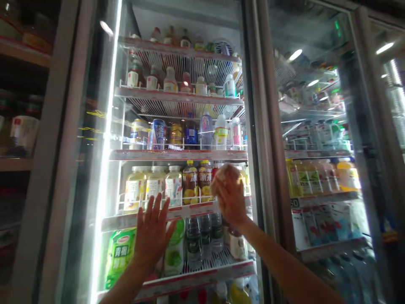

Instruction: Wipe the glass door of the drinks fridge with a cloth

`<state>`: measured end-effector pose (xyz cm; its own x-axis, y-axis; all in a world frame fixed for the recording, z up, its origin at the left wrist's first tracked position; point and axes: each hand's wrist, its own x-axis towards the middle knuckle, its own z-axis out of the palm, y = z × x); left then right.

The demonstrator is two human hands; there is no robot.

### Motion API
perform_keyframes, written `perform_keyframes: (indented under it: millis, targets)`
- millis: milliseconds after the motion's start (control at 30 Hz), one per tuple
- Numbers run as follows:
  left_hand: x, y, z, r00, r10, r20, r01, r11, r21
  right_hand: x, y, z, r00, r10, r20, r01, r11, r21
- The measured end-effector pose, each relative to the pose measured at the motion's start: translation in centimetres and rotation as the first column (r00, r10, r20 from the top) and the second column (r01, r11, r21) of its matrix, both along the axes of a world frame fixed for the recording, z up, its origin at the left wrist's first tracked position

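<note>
My left hand [153, 234] is held up with its fingers spread, flat against or just in front of the glass door [186, 23] of a drinks cooler. My right hand [232, 204] presses a crumpled, pale brownish cloth [225, 175] toward the same glass, farther right and a little higher. The cloth is blurred, and its edges are hard to make out. Behind the left hand show a green drink pack [120, 253] and bottles of pale tea [173, 185]. Iced tea bottles [190, 181] stand just left of the cloth.
Wire shelves [180, 98] inside the cooler carry rows of bottles and cans. A metal door frame [272, 126] runs upright to the right, with another glass-fronted cooler [319, 169] beyond it. At the far left, a dark shelf holds bottles [23, 131].
</note>
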<state>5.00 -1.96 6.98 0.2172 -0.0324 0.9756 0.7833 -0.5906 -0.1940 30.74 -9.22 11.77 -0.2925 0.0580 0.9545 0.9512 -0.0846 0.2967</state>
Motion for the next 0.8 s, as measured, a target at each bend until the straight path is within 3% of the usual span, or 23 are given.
perform_keyframes:
  millis: [67,133,200,267,333,367,433,500,533,600,700,800]
  targets:
    - [-0.1,0.0,0.1,1.0,0.0,-0.003,0.0,1.0,0.0,-1.1,-0.2,-1.6,0.969,0.054,0.241,-0.015,0.987,-0.161]
    - [-0.2,0.0,0.1,1.0,0.012,-0.015,-0.012,1.0,0.009,-0.3,-0.5,-1.9,0.965,0.047,0.259,-0.007,0.988,-0.152]
    - [-0.4,0.1,0.0,0.999,0.035,-0.036,-0.034,0.999,0.027,1.7,-0.5,-0.2,0.999,-0.009,0.054,0.009,1.0,-0.001]
    - [-0.4,0.2,-0.1,0.997,0.059,-0.043,-0.057,0.998,0.041,3.2,0.0,2.4,0.982,-0.016,-0.19,0.048,0.985,0.167]
    - [-0.4,0.2,-0.1,0.997,0.067,-0.042,-0.066,0.997,0.038,2.6,0.6,4.1,0.954,0.011,-0.3,0.065,0.968,0.241]
    - [-0.4,0.2,-0.1,0.997,0.067,-0.041,-0.066,0.997,0.035,1.5,0.9,4.2,0.959,0.017,-0.284,0.05,0.973,0.225]
    - [-0.4,0.0,0.0,0.997,0.067,-0.041,-0.066,0.997,0.033,-1.4,1.2,2.7,0.992,0.024,-0.122,-0.012,0.995,0.098]
    - [-0.4,-0.2,0.1,0.997,0.069,-0.043,-0.067,0.997,0.041,-3.8,1.0,0.2,0.992,0.058,0.116,-0.046,0.994,-0.104]
    - [-0.4,-0.2,0.1,0.996,0.073,-0.048,-0.071,0.996,0.045,-4.2,0.7,-0.9,0.976,0.08,0.204,-0.044,0.983,-0.177]
    - [-0.4,-0.2,0.0,0.994,0.085,-0.063,-0.082,0.995,0.054,-3.0,0.2,-1.5,0.964,0.091,0.248,-0.042,0.98,-0.196]
    - [-0.6,0.2,0.0,0.991,0.107,-0.08,-0.102,0.993,0.065,1.6,-0.1,1.6,0.998,0.064,-0.005,-0.063,0.998,0.021]
    - [-1.2,0.3,0.3,0.994,0.084,-0.063,-0.08,0.995,0.068,3.6,-0.1,5.7,0.949,0.14,-0.282,-0.081,0.974,0.214]
